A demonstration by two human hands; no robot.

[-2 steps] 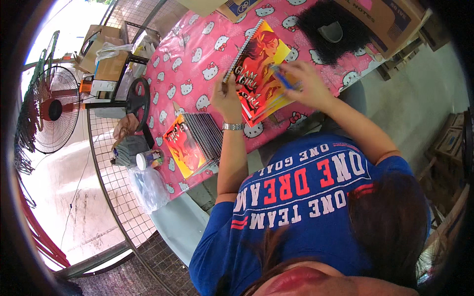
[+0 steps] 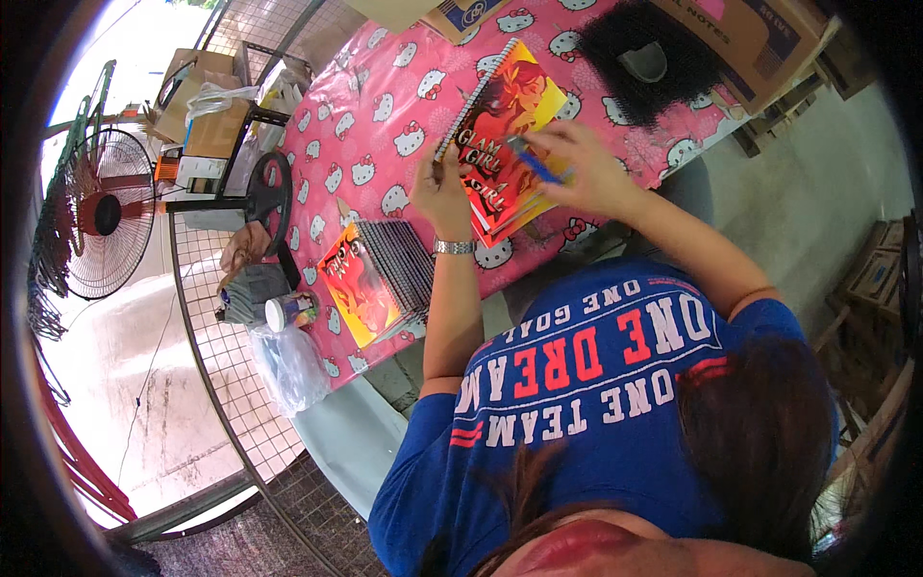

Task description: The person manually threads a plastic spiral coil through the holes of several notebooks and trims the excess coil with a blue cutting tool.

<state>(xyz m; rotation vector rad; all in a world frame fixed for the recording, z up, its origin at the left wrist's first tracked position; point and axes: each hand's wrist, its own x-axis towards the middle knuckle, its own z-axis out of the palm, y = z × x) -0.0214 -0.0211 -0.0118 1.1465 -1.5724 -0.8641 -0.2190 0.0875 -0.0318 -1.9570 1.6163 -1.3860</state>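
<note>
The spiral notebook [image 2: 495, 120] is lying aslant near the front edge of the table [image 2: 375, 135], pink cloth spreading wide to its left, a black bristly mat [image 2: 611, 58] sitting to its right. The left hand [image 2: 442, 197] is curling at the coil edge, how firmly I'm not seeing; the right hand [image 2: 591, 173] is gripping a slim blue tool [image 2: 540, 163], fingers partly hiding it.

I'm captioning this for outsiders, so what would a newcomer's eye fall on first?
Probably the red-and-yellow notebook on the pink tablecloth, upper centre, with the left hand at its edge and the right hand holding a blue tool over its cover. Next might come the stack of similar notebooks, lower left on the cloth, and the fan at the picture's far left.
</note>
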